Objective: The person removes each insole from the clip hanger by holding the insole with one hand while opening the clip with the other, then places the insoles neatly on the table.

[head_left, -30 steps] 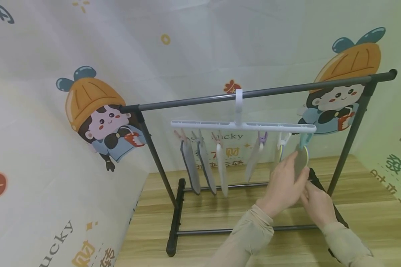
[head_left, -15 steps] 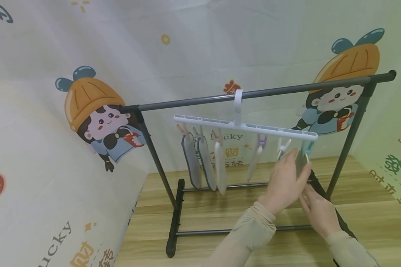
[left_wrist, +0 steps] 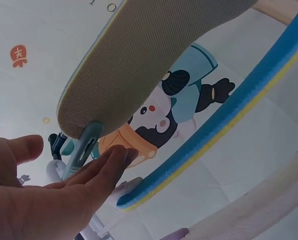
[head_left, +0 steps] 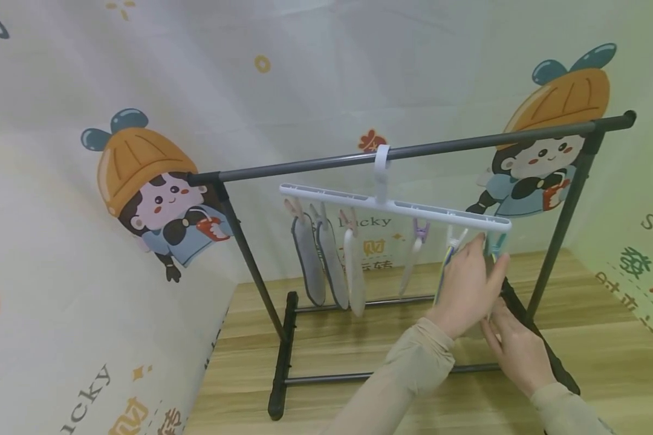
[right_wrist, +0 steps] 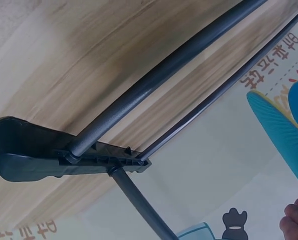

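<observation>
Firstly, on one white plastic hanger (head_left: 326,194) with six coloured clips (head_left: 421,231), over one black tubular rack (head_left: 468,144), seven o'clock from its hook: three pale oblong insoles (head_left: 309,260); five o'clock: one white insole (head_left: 411,266); four o'clock: two yellow-edged insoles (left_wrist: 223,125), partly screened by the left hand (head_left: 465,287), fingers extended, thumb apart; lower: right hand (head_left: 517,347), grip indeterminable.

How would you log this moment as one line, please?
Left hand: fingers extended by teal clip | right hand: below left hand, grip unclear | white hanger: on rack bar, right end lower | insoles: clipped below hanger
</observation>
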